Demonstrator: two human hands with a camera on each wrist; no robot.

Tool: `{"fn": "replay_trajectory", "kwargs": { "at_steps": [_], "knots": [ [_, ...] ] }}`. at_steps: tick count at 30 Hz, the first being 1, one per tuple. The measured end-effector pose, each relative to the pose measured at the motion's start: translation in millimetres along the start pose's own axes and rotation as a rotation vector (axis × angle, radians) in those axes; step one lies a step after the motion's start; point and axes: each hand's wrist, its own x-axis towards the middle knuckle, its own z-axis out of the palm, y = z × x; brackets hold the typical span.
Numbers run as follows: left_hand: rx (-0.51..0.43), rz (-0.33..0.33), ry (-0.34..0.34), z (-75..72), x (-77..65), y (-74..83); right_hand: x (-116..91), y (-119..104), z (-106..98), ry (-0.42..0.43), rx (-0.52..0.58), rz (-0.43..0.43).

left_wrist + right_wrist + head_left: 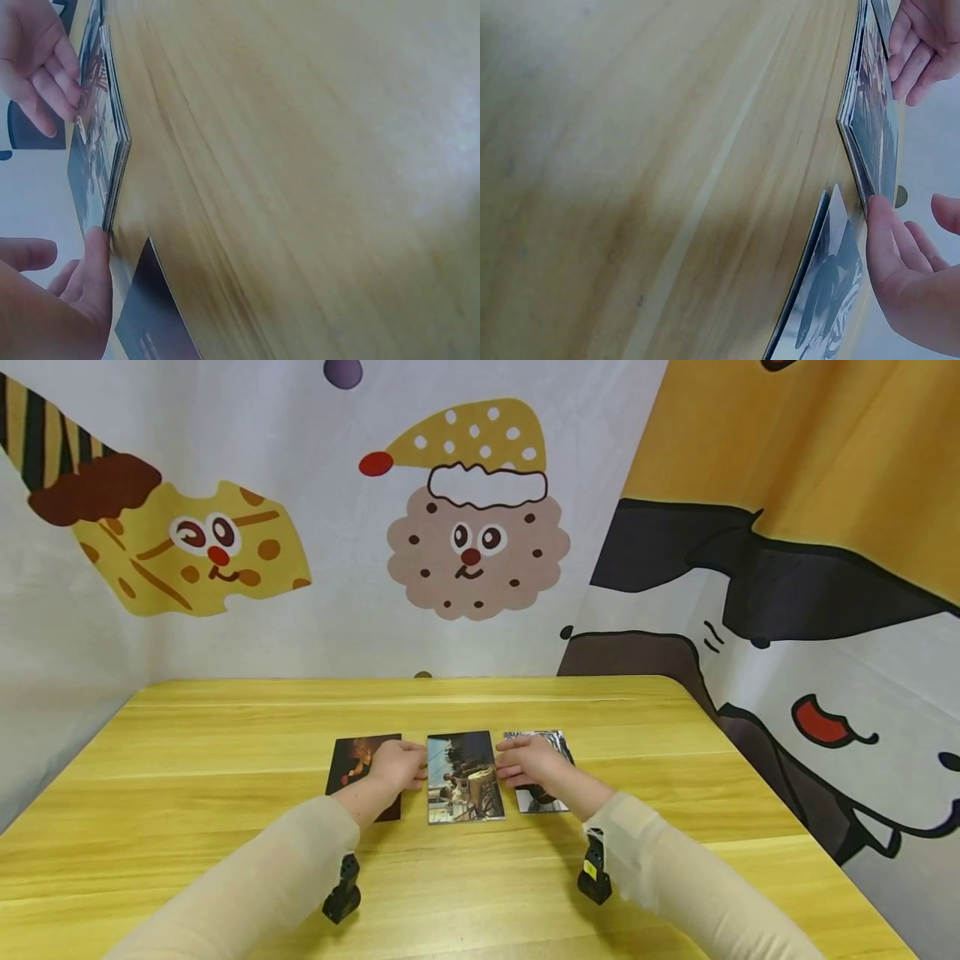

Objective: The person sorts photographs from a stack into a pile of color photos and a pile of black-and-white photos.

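L hand [397,767]: fingers out, touching mid pile [459,787] of pics
R hand [532,762]: same, other side
Dark pic [342,764]: by L hand
B&W pic [538,801]: by R hand

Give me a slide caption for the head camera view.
Left hand and right hand flank the middle picture stack on a wood-grain table, before a cartoon-print cloth.
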Motion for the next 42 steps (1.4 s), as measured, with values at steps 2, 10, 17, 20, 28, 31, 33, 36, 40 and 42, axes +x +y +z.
{"fn": "replay_trajectory", "kwargs": {
  "at_steps": [2,10,17,20,28,31,33,36,40,42],
  "knots": [
    [0.025,0.001,0.003,0.6,0.0,1.4,-1,-1,-1,0.005,0.005,0.0],
    [0.1,0.009,0.04,4.1,-0.4,7.3,-1,-4,-4,0.011,0.01,-0.003],
    [0.017,0.03,0.057,9.0,1.6,9.7,1,-5,-4,0.061,0.069,0.013],
    [-0.04,0.037,0.044,10.9,2.6,10.0,0,-5,-3,0.082,0.082,0.014],
    [-0.104,0.04,-0.024,13.8,2.2,8.3,-1,-3,-1,0.108,0.048,0.02],
    [-0.113,0.036,-0.032,13.7,1.4,8.2,-1,-3,-1,0.104,0.058,0.018],
    [-0.117,0.034,-0.028,13.2,0.6,9.1,0,-3,-2,0.094,0.078,0.02],
    [-0.117,0.036,-0.019,12.5,1.0,9.7,1,-3,-2,0.082,0.094,0.016],
    [-0.118,0.035,-0.015,11.1,2.3,10.0,1,-4,0,0.084,0.093,0.015],
    [-0.117,0.032,-0.017,10.1,2.5,10.3,1,-5,1,0.088,0.096,0.018]
  ]
}}
